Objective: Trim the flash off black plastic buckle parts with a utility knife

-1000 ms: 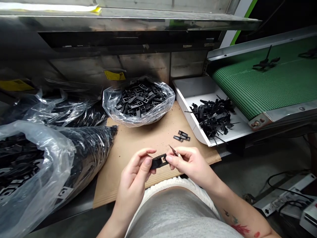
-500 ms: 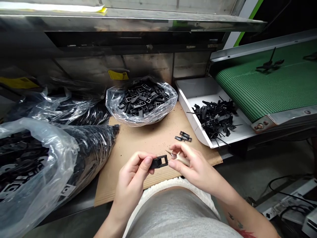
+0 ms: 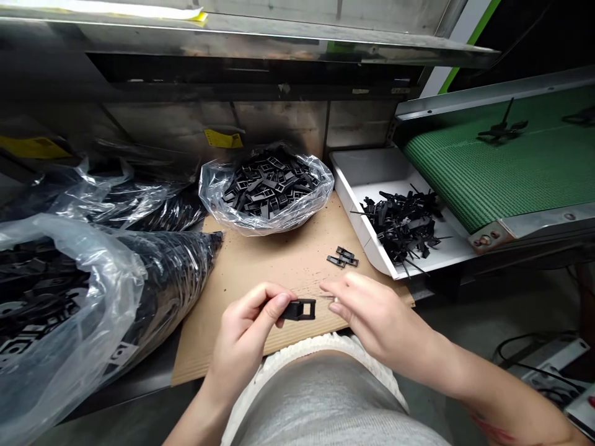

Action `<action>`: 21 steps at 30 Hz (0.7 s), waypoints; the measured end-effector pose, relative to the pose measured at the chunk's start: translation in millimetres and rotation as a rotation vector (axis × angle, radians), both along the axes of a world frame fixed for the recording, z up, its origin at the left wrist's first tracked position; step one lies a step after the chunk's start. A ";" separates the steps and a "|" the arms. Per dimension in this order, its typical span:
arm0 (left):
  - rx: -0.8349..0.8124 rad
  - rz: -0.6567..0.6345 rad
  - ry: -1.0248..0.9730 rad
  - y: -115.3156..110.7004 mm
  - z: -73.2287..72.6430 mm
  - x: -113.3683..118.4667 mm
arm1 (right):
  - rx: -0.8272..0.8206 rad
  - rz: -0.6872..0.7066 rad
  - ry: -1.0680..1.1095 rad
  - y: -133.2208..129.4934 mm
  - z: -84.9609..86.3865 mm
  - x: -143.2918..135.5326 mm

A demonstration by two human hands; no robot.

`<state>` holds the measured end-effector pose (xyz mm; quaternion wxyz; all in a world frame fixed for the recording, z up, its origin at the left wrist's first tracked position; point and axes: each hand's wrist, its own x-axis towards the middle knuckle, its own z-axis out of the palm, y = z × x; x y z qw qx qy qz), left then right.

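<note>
Between the thumb and fingers of my left hand is a black plastic clip, its square opening pointing right. My right hand is closed around a small knife; only a bit of its thin blade shows, and the fingers cover the handle. The blade is a little right of the clip, apart from it. Just beyond my right hand, a few similar black clips lie together on the cardboard sheet.
Behind the cardboard sits an open plastic bag full of black clips. A white tray with black parts on sprues stands right, under a green conveyor belt. Large filled bags lie left. A metal shelf crosses above.
My right hand has turned palm-down, so the knife's wrapped handle is now hidden. The clip in my left hand has levelled and sits slightly lower.
</note>
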<state>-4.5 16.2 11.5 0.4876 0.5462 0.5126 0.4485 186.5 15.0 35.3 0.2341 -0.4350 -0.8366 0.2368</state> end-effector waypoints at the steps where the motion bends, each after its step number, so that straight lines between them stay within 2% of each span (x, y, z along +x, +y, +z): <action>1: 0.009 -0.002 -0.019 0.2 0.4 0.8 | -0.037 -0.033 0.091 1.5 -1.2 -1.5; 4: -0.019 -0.006 -0.094 4.3 -2.3 3.3 | -0.092 -0.100 0.284 2.2 -9.8 -9.5; 5: -0.067 -0.007 -0.142 6.9 -4.2 4.3 | -0.045 -0.119 0.308 1.0 -14.2 -13.4; 7: -0.218 0.004 -0.283 12.8 -8.0 6.8 | 0.157 -0.164 0.277 -2.9 -23.5 -22.7; 9: -0.368 0.020 -0.434 18.0 -9.9 10.0 | 0.345 -0.167 0.142 -7.8 -29.9 -32.4; 10: -0.427 0.030 -0.488 19.9 -9.9 11.7 | 0.381 -0.152 0.058 -10.3 -30.8 -36.3; 11: -0.475 0.042 -0.525 21.3 -9.6 13.3 | 0.367 -0.132 -0.017 -12.6 -29.7 -39.1; 13: -0.523 0.046 -0.547 22.3 -8.6 15.7 | 0.209 -0.071 -0.102 -16.4 -22.3 -39.7; 15: -0.529 0.025 -0.530 21.2 -8.7 16.6 | 0.015 0.011 -0.101 -18.4 -12.0 -33.6; 17: -0.494 0.021 -0.521 18.1 -10.0 16.1 | -0.101 0.066 -0.040 -18.2 -5.3 -23.6; 19: -0.395 0.080 -0.445 12.8 -11.1 15.0 | -0.081 0.026 0.050 -16.0 -5.9 -14.2; 21: -0.274 0.136 -0.294 6.6 -10.8 14.0 | 0.020 -0.060 0.121 -13.4 -12.2 -9.1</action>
